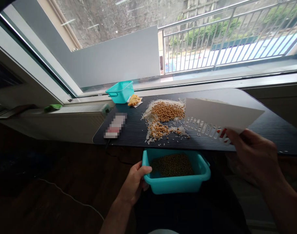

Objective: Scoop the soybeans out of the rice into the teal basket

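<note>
My left hand (136, 178) grips the left rim of a turquoise plastic bin (176, 184), thumb over the edge. A layer of small greenish-brown beans (176, 165) covers the bin's bottom. At the right, my right hand (253, 151) pinches a white sheet with a row of slots (223, 112) along its lower edge, tilted above the table. Something red shows through the slots by my fingers; I cannot make it out. Left of the sheet, a pile of round tan beans (168, 111) lies among white rice-like grains (149, 113), spread over the dark table.
The dark table (136, 130) stands against the window. On its far left corner are a second turquoise bin (122, 92) and a yellowish crumpled item (134, 100) on white paper. A blurred-out phone-like object (115, 126) lies nearer. A radiator (82, 110) runs along the left; a white cable (72, 196) crosses the floor.
</note>
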The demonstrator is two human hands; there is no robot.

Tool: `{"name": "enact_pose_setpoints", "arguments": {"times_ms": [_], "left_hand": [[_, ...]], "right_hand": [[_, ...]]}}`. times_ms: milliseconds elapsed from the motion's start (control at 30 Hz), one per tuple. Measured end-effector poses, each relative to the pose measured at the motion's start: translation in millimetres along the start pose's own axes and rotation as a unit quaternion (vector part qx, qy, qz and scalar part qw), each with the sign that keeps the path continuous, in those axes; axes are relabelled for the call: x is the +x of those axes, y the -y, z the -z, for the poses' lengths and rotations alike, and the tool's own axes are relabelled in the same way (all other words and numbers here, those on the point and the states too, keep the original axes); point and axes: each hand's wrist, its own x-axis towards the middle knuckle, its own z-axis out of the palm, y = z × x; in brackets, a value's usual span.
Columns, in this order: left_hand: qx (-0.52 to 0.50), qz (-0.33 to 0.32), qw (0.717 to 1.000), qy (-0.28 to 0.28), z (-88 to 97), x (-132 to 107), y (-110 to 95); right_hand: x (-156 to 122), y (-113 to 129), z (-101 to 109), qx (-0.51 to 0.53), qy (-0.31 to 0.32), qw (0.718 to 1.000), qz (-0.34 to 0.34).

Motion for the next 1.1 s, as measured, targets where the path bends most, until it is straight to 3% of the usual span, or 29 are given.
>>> {"name": "enact_pose_setpoints", "arguments": {"times_ms": [133, 400, 633, 800, 1100], "left_hand": [[-0.002, 0.004, 1.000, 0.005, -1.4, 0.2, 0.0], [0.000, 0.008, 1.000, 0.001, -7.0, 1.9, -0.2], [-0.004, 0.013, 1.000, 0.027, -16.1, 6.0, 2.3], [-0.007, 0.018, 0.999, 0.036, -19.3, 6.9, 4.0], [-0.004, 0.018, 0.999, 0.033, -21.1, 5.9, 1.4]], "right_hand": [[2.5, 3.2, -3.5, 0.039, 0.018, 0.998, -0.047], [4.2, 16.6, -13.9, 0.106, 0.078, 0.990, -0.059], [25.2, 12.4, 1.6, 0.032, -0.023, 0.997, -0.061], [30.5, 7.4, -0.6, 0.037, -0.029, 0.997, -0.065], [17.8, 20.4, 6.2, 0.097, -0.037, 0.988, -0.112]]}}
